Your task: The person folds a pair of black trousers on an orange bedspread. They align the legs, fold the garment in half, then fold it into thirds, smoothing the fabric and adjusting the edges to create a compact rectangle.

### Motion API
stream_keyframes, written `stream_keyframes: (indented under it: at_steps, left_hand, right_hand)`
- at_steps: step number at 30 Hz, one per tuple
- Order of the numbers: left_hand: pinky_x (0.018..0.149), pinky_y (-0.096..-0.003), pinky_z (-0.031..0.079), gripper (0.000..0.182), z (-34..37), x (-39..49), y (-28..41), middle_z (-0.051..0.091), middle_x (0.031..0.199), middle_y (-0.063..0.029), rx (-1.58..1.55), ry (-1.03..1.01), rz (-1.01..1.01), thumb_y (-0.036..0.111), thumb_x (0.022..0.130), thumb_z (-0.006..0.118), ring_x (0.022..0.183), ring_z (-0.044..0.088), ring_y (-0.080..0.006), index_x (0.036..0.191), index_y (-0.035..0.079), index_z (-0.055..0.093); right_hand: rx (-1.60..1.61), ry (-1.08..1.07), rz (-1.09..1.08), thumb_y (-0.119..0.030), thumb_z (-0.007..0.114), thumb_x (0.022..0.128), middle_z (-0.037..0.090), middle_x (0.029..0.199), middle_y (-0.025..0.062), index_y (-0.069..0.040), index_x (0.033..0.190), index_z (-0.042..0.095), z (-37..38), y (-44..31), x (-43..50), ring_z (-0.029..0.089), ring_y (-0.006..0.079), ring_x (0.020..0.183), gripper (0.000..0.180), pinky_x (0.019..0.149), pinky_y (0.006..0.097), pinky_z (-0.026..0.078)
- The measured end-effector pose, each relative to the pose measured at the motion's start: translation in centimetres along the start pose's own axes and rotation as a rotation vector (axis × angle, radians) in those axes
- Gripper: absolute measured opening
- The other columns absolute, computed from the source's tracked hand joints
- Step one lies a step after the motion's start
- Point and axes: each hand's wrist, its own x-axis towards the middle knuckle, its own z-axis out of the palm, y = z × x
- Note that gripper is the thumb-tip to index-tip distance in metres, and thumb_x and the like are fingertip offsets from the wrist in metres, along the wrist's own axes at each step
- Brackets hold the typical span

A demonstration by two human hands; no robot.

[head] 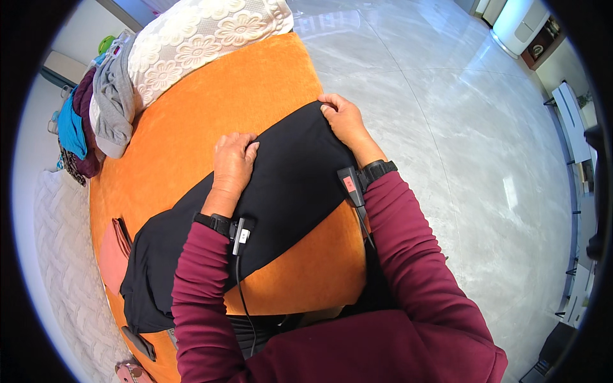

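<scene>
A black garment (pixel 299 158), seemingly trousers folded lengthwise, lies slantwise over an orange velvety seat (pixel 182 124). At its far right end, my right hand (pixel 345 119) pinches a corner between thumb and fingers, just by the seat's edge. My left hand (pixel 234 158) is at the garment's upper edge, thumb and forefinger closed on the fabric; the fingertips are partly hidden. To the lower left the cloth widens into a loose, rumpled part (pixel 153 268), partly covered by my left sleeve.
Folded coral cloth (pixel 114 258) lies beside the garment, with a small dark cloth (pixel 140 342) below. Grey, purple and blue clothes (pixel 112 91) hang piled at the left over the backrest with its white floral cover (pixel 191 43). Cabled devices (pixel 352 186) are strapped to both wrists. Glossy floor (pixel 479 143) extends rightward.
</scene>
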Motion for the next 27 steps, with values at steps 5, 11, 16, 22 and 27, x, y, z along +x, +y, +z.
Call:
stream_keyframes:
  at_steps: [5, 11, 16, 22, 27]
  left_hand:
    - [0.082, -0.0410, 0.046, 0.010, -0.7, 0.8, 0.3, 0.065, 0.088, -0.0099, -0.110, -0.077, -0.076, 0.014, 0.084, 0.069, 0.089, 0.058, -0.0325, 0.093, 0.008, 0.070]
    - [0.079, -0.0413, 0.048, 0.009, -0.7, 3.5, 1.9, 0.065, 0.087, -0.0114, -0.153, -0.071, 0.029, 0.014, 0.085, 0.067, 0.090, 0.059, -0.0331, 0.090, 0.007, 0.068]
    - [0.079, -0.0420, 0.049, 0.010, 1.7, 7.4, 4.1, 0.066, 0.088, -0.0117, -0.206, -0.100, 0.109, 0.016, 0.085, 0.068, 0.092, 0.061, -0.0328, 0.089, 0.007, 0.068]
    - [0.074, -0.0374, 0.049, 0.014, 3.9, 10.6, 5.4, 0.066, 0.086, -0.0096, -0.207, -0.378, 0.021, 0.020, 0.085, 0.070, 0.082, 0.062, -0.0271, 0.089, 0.007, 0.068]
    - [0.066, -0.0314, 0.049, 0.020, 4.6, 11.8, 5.3, 0.063, 0.073, -0.0046, -0.404, -0.522, -0.195, 0.025, 0.085, 0.073, 0.068, 0.060, -0.0165, 0.085, 0.006, 0.068]
  right_hand:
    - [-0.031, -0.005, -0.010, -0.012, 0.067, 0.087, 0.068, 0.108, 0.0119, -0.004, 0.110, 0.067, -0.1, 0.3, 0.4, 0.066, 0.0231, 0.100, 0.025, 0.089, 0.0326, 0.050]
    - [-0.164, 0.130, 0.104, -0.021, 0.070, 0.084, 0.070, 0.094, 0.0105, -0.006, 0.092, 0.067, -0.4, -1.1, -0.2, 0.067, 0.0263, 0.086, 0.018, 0.078, 0.0371, 0.051]
    - [-0.215, 0.210, 0.185, -0.021, 0.064, 0.086, 0.065, 0.071, 0.0055, -0.005, 0.083, 0.066, -1.6, -2.6, -0.4, 0.061, 0.0186, 0.067, 0.017, 0.064, 0.0338, 0.048]
    - [-0.048, 0.212, 0.248, -0.023, 0.062, 0.086, 0.066, 0.073, 0.0064, -0.006, 0.084, 0.067, -2.4, -3.4, -0.8, 0.061, 0.0190, 0.068, 0.018, 0.064, 0.0337, 0.048]
    - [0.045, 0.279, 0.193, -0.023, 0.064, 0.085, 0.070, 0.076, 0.0083, -0.005, 0.087, 0.069, -2.7, -3.8, -0.8, 0.066, 0.0197, 0.070, 0.019, 0.067, 0.0341, 0.050]
